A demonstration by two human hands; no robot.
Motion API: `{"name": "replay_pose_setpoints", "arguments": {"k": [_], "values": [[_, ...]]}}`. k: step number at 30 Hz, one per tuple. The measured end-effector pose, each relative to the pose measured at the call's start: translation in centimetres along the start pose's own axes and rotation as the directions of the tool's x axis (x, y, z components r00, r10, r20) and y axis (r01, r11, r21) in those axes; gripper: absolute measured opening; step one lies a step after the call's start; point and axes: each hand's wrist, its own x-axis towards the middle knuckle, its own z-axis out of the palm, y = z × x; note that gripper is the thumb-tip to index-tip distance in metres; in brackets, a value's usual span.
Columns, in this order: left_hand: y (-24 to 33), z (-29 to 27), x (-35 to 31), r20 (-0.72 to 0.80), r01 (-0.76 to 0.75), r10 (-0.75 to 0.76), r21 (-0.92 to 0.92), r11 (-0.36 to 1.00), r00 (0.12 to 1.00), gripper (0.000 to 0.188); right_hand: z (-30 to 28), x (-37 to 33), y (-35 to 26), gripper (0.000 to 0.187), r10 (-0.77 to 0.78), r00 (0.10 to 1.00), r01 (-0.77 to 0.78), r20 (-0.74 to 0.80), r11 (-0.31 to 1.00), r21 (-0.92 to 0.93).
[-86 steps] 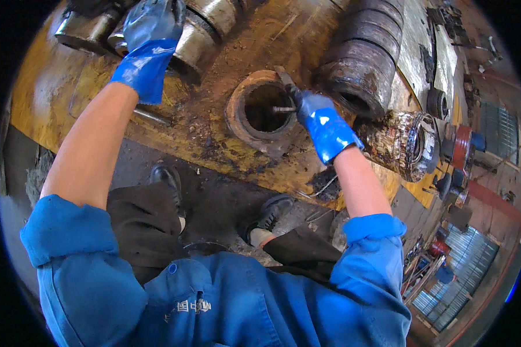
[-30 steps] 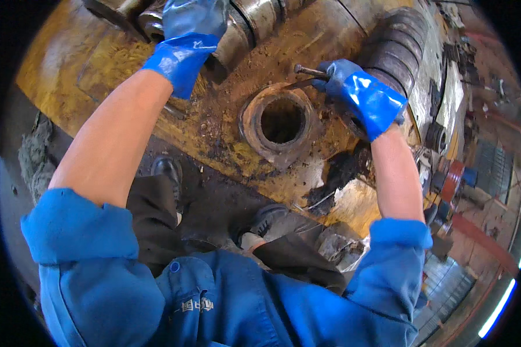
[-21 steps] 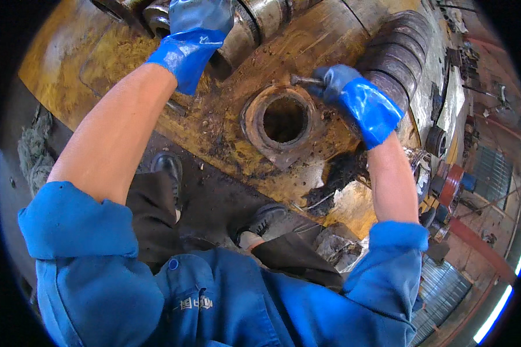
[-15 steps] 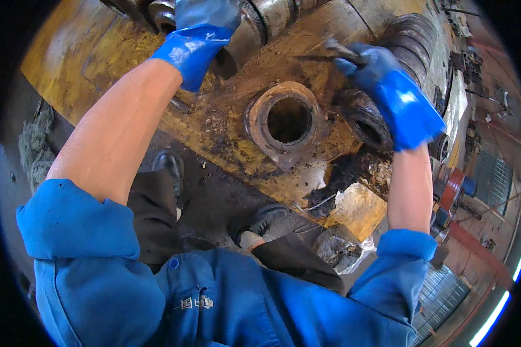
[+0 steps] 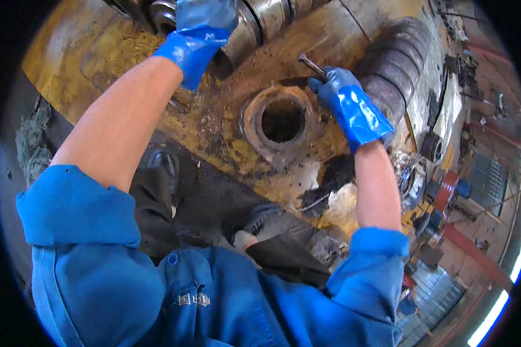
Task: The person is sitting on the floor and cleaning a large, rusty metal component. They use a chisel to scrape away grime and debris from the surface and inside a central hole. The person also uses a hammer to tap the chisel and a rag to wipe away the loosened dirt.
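My left hand (image 5: 201,43), in a blue rubber glove, is at the top edge against a greasy metal cylinder (image 5: 242,36); its fingers are out of sight. My right hand (image 5: 347,101), gloved the same way, is closed around a short metal rod-shaped tool (image 5: 311,65) whose rounded end points up and left. What kind of tool it is I cannot make out. Just left of and below this hand, a rusty round collar (image 5: 252,118) with a dark hole lies on the dirty yellow-brown worktop (image 5: 116,55).
A ribbed dark cylinder (image 5: 398,55) lies at the right beyond my right hand. Below the collar are black grime and a torn pale sheet (image 5: 342,202). A grey rag-like heap (image 5: 33,141) is at the left. My shoes (image 5: 263,220) stand by the worktop's near edge.
My right hand has moved left and slightly down with the tool, closer to the collar. The tool's end now shows more clearly. My left hand has stayed nearly in place.
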Motion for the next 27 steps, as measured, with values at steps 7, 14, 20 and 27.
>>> {"name": "replay_pose_setpoints", "arguments": {"k": [7,14,20,27], "values": [[0.6,-0.6,0.1,0.045,0.021,-0.016,-0.109,0.994,0.999,0.035,-6.9,-3.5,-2.5,0.026,0.294,0.952,-0.2,-0.083,0.806,0.557],[0.7,-1.6,0.0,0.005,-0.012,0.013,-0.096,0.995,1.0,0.036,-4.6,-2.2,-3.2,0.035,0.292,0.954,-0.291,0.063,0.86,0.419],[1.1,-1.1,0.3,0.005,-0.079,0.08,-0.054,0.995,0.997,0.038,0.3,-2.0,-2.8,0.04,0.233,0.971,-0.236,0.046,0.965,0.11],[0.8,-1.1,0.2,-0.05,-0.05,0.043,-0.13,0.99,0.998,0.035,-4.4,-5.0,-4.1,0.027,0.286,0.958,-0.218,0.0,0.731,0.647]]}}
